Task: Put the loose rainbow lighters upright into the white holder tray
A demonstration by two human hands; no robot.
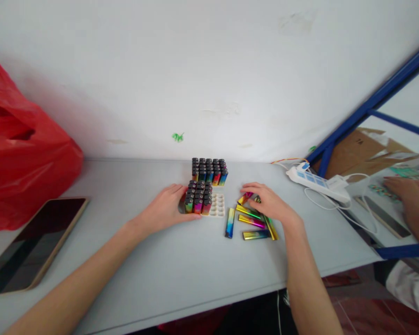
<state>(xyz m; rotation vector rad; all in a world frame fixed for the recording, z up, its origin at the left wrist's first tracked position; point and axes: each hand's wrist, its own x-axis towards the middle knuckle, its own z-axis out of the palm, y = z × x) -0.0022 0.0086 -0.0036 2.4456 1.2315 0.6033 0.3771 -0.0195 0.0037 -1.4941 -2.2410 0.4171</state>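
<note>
A white plastic tray (217,205) stands on the table, its left part filled with upright, shiny multicoloured lighters (198,204) with black tops. Empty round slots show at its right side. My left hand (167,204) is wrapped around the left end of this tray, thumb along the front and fingers behind. To the right, my right hand (268,202) is bent over a loose pile, its thumb and fingers around a pink-and-gold lighter (244,198). Several more loose lighters (251,221) lie under and before it, and a blue-and-yellow lighter (230,223) lies apart beside the tray.
Behind is a second block of upright lighters (209,171), near the wall. A phone (38,242) and a red plastic bag (24,153) are at left. At right are a white power strip (317,184) with cables, a blue metal frame (370,107) and another person's hand (401,188).
</note>
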